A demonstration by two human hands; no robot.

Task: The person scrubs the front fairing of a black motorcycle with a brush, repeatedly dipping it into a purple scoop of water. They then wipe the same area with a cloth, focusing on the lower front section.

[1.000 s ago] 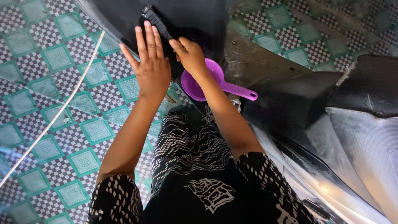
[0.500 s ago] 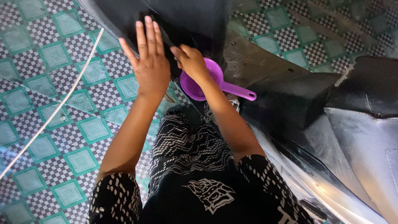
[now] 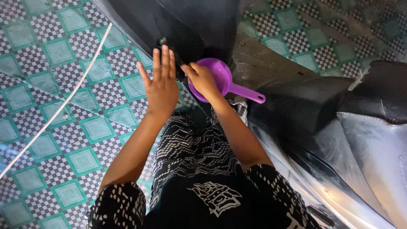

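One left hand (image 3: 162, 87) lies flat, fingers spread wide, against the edge of a black vehicle panel (image 3: 186, 23); one right hand (image 3: 202, 78) is closed round a single black brush (image 3: 171, 51), whose bristle end shows just above the left fingertips, pressed to the panel; one purple scoop (image 3: 224, 78) sits just behind the right hand; one white hose (image 3: 59, 106) crosses the checked tile floor (image 3: 51, 55).

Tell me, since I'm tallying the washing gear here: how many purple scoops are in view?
1. The purple scoop lies on the dark panel just beyond the right hand, its handle pointing right. Others could be hidden behind the arms or the black bodywork.
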